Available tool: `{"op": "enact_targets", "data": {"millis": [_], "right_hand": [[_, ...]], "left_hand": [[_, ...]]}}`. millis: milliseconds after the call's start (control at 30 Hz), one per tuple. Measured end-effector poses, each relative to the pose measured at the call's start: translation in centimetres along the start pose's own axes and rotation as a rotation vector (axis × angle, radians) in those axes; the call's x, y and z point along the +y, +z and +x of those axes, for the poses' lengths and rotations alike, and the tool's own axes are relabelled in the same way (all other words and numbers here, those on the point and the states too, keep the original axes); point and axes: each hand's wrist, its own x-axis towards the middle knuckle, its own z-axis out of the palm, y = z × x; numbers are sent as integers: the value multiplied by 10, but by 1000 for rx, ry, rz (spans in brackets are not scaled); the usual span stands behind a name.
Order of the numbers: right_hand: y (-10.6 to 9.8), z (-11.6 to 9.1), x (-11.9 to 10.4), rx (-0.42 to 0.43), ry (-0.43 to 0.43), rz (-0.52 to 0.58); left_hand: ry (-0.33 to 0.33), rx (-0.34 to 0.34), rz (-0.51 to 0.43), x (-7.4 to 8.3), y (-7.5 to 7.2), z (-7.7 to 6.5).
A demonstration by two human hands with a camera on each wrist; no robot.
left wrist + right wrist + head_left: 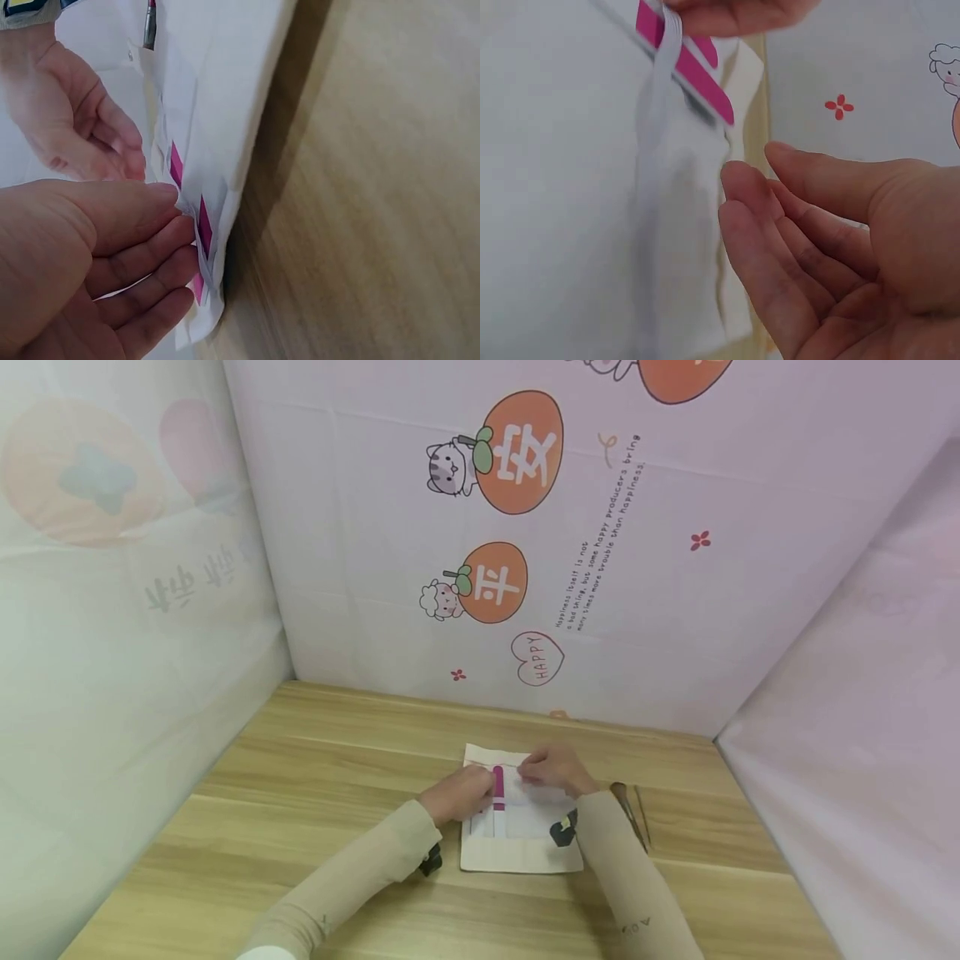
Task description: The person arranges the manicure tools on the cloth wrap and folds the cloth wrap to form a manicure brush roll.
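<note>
A white cloth pouch (517, 857) lies flat on the table, with flat pink-ended tools (498, 785) tucked into its left part. A white elastic band (646, 187) runs across the pouch and over the pink pieces (705, 90). My left hand (461, 793) is at the pouch's left side; thumb and fingertips pinch the elastic band beside the pink ends, as both wrist views show. My right hand (557, 767) hovers at the far right part of the pouch. Its fingers (742, 217) are loosely bent near the far edge, with nothing between them and the thumb.
Right of the pouch, partly behind the right forearm, lie a dark brush (628, 810) and a thin stick (642, 814). The wood-grain table (337, 827) is enclosed by printed white cloth walls (375, 568) at the back and sides.
</note>
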Motion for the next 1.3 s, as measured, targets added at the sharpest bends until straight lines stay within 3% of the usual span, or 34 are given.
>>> {"op": "enact_targets", "data": {"millis": [100, 367, 667, 900, 1300], "right_hand": [[-18, -7, 6, 13, 21, -54], [-68, -31, 30, 52, -88, -266], [-105, -50, 68, 48, -33, -376], [-116, -57, 87, 44, -45, -401], [-112, -59, 102, 49, 24, -391]], "left_hand": [[6, -2, -16, 0, -2, 0], [57, 19, -11, 1, -6, 4], [38, 1, 10, 5, 0, 14], [32, -12, 9, 11, 0, 19], [22, -36, 0, 20, 0, 19]]}}
